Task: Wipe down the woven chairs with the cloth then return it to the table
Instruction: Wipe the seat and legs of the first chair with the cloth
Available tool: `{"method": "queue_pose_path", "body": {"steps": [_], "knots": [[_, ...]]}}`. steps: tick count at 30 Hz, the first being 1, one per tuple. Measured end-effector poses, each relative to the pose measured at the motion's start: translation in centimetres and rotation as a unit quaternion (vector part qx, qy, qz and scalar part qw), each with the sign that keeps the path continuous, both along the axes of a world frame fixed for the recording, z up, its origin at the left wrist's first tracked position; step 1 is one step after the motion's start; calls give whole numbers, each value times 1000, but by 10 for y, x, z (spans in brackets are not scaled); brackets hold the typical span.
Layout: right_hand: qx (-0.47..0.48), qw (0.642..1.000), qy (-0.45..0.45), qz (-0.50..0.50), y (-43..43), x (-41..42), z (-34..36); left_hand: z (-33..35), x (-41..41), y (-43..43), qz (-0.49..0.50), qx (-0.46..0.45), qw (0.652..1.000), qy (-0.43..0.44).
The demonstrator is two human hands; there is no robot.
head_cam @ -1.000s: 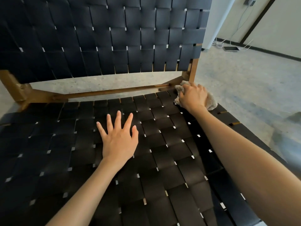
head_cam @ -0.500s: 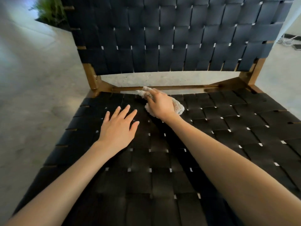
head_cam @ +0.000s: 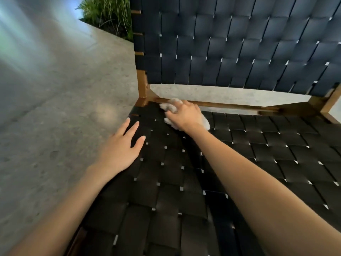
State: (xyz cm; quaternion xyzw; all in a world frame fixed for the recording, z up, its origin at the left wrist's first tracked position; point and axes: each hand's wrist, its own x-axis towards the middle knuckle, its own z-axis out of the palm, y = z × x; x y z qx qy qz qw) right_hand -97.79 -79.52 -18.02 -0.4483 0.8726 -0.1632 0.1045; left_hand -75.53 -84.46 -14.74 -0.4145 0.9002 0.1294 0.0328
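Observation:
A chair with a black woven seat (head_cam: 239, 163) and a black woven backrest (head_cam: 230, 43) on a brown wooden frame (head_cam: 230, 105) fills the view. My right hand (head_cam: 186, 115) grips a crumpled pale fluffy cloth (head_cam: 170, 107) and presses it onto the seat's back left corner, right against the rear wooden rail. My left hand (head_cam: 121, 148) lies flat on the seat's left edge, fingers straight and spread, a little in front of the cloth. Most of the cloth is hidden under my right hand.
A speckled grey concrete floor (head_cam: 64, 108) stretches away to the left of the chair. Green plants (head_cam: 108, 13) grow beyond the backrest's upper left corner. A blurred pale wall or pane runs along the far left.
My right hand has swept the cloth along the back of the seat from the right corner to the left corner. My left hand has shifted left to the seat's edge.

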Motion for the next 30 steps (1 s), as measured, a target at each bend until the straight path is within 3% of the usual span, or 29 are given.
{"method": "queue_pose_path", "body": {"steps": [4,7,13,17,22,30], "knots": [[62,989,24,-135,70,-27,-5,2,3,-2,-8,32,999,6],[27,986,7,-164,96,-19,-3,5,10,4,-17,36,999,11],[-112,984,-137,-2,40,70,14,10,39,26,-11,21,999,23],[-142,979,-123,75,-27,126,34,11,62,43,-6,-24,999,32],[-96,992,-67,43,-9,122,32,15,69,52,1,-39,999,21],[56,986,10,-157,161,36,28,16,69,53,-4,-26,999,32]]}}
